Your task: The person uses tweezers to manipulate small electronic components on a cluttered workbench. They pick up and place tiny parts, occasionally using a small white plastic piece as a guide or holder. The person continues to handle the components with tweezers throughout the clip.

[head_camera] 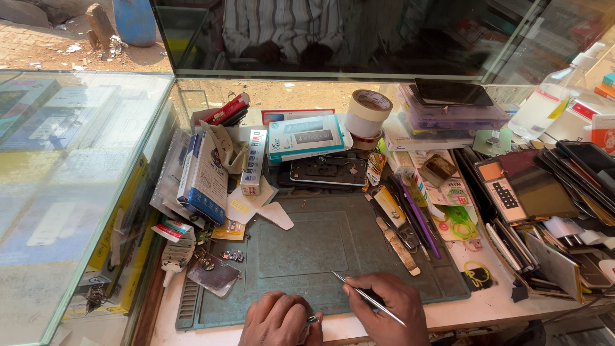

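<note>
At the near edge of a cluttered repair surface point(461, 314), two hands rest close together on one green work mat point(320, 250). Left hand point(277, 318) is curled shut around one small metal part point(312, 318), which peeks out by the thumb. Right hand point(389, 307) is pinched on one pair of metal tweezers point(366, 297), whose tip points up and left over the mat, touching nothing I can make out. Beyond the mat lies one dark phone back frame point(328, 171), with one teal box point(306, 136) behind it and one roll of tape point(368, 112) just to its right. One stack of dark screen panels point(557, 186) sits at far right. One person in a striped shirt point(285, 25) stands behind the glass counter.
</note>
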